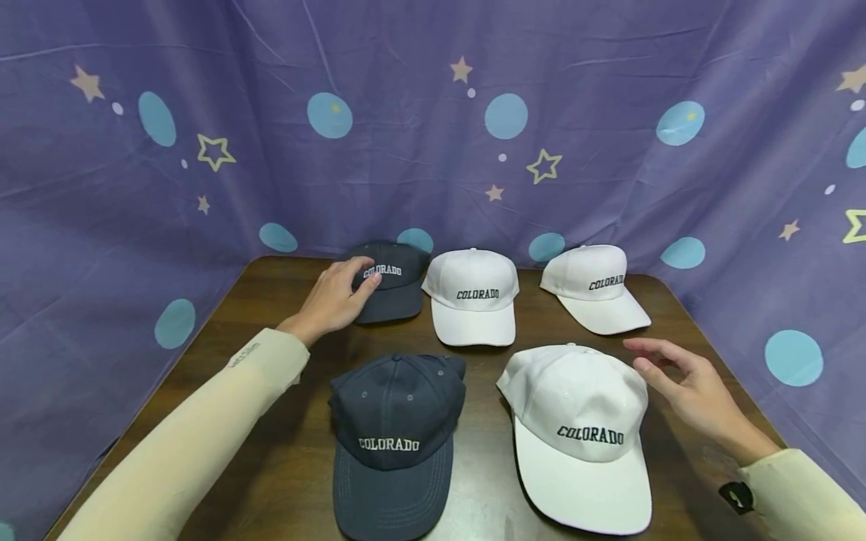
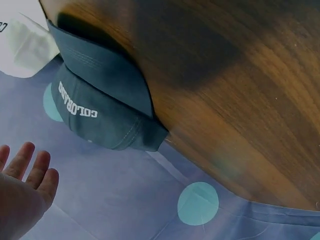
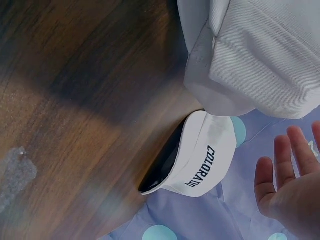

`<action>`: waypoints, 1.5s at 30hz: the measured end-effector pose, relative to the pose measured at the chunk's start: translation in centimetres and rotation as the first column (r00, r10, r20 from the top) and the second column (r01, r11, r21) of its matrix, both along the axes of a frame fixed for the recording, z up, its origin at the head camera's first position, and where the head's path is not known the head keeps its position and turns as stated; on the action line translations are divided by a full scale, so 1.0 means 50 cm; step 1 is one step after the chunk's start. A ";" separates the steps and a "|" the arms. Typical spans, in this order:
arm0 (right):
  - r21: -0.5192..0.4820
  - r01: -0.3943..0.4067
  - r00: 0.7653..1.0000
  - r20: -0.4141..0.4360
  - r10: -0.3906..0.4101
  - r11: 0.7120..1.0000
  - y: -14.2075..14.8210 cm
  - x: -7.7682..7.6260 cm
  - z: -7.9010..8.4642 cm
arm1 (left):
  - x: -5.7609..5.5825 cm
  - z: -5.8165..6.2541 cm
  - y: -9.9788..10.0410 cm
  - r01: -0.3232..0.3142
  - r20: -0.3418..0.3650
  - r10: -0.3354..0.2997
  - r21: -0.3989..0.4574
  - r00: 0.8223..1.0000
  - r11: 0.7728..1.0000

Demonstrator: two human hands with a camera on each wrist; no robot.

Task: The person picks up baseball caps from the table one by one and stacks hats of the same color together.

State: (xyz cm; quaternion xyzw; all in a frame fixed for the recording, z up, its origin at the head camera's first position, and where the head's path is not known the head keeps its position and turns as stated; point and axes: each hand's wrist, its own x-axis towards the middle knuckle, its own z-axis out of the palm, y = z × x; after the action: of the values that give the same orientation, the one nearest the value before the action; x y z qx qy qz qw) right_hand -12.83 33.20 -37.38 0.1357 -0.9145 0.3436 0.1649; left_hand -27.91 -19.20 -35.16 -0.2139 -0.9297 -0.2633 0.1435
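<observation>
Five caps lettered COLORADO sit on a dark wooden table. My left hand (image 1: pixel 338 291), fingers loosely extended, is over the left side of the back navy cap (image 1: pixel 389 289), partly covering it in the head view; the left wrist view has this hand apart from the cap (image 2: pixel 102 95). Beside the front white cap (image 1: pixel 575 436), my right hand (image 1: pixel 697 387) hovers with relaxed fingers and nothing in its grasp. The front navy cap (image 1: pixel 395 443) lies between my forearms, brim toward me. Behind stand a middle white cap (image 1: pixel 473 297) and a right white cap (image 1: pixel 595 289), turned rightward.
A purple curtain (image 1: pixel 419 180) with stars and blue dots hangs behind and beside the table (image 1: pixel 284 428). The back caps stand near the table's far edge. In the right wrist view a pale, shiny patch (image 3: pixel 17 175) shows on the wood.
</observation>
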 end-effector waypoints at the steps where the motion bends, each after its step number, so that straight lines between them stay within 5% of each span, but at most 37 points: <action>1: 0.000 -0.005 1.000 0.001 0.005 1.000 -0.002 0.001 0.003 | -0.003 -0.002 0.000 -0.002 0.002 0.002 -0.001 1.000 1.000; 10: -0.002 -0.053 0.999 -0.002 0.053 0.999 -0.038 0.024 0.047 | -0.032 -0.009 0.004 -0.016 0.007 0.017 -0.051 1.000 0.999; 20: 0.003 -0.065 0.998 0.006 0.065 0.998 -0.021 0.007 0.022 | -0.064 -0.023 0.004 -0.036 0.059 0.042 -0.102 0.997 0.994; 33: -0.004 -0.081 0.997 0.004 0.081 0.997 -0.028 0.009 0.030 | -0.117 -0.021 0.008 -0.050 0.101 0.071 -0.199 0.992 0.979; 40: -0.010 -0.077 0.997 0.013 0.077 0.997 -0.073 0.035 0.078 | -0.145 -0.033 0.004 -0.047 0.122 0.078 -0.239 0.990 0.970; 45: -0.005 -0.076 0.997 0.009 0.076 0.997 -0.074 0.034 0.081 | -0.167 -0.041 0.011 -0.049 0.134 0.087 -0.266 0.987 0.963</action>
State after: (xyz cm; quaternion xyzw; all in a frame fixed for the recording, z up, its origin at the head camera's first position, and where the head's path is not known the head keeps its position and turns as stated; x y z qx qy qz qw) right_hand -11.10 29.48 -33.32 0.1684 -0.9086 0.3525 0.1480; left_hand -36.26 -18.65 -37.18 -0.1794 -0.9710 -0.1478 0.0554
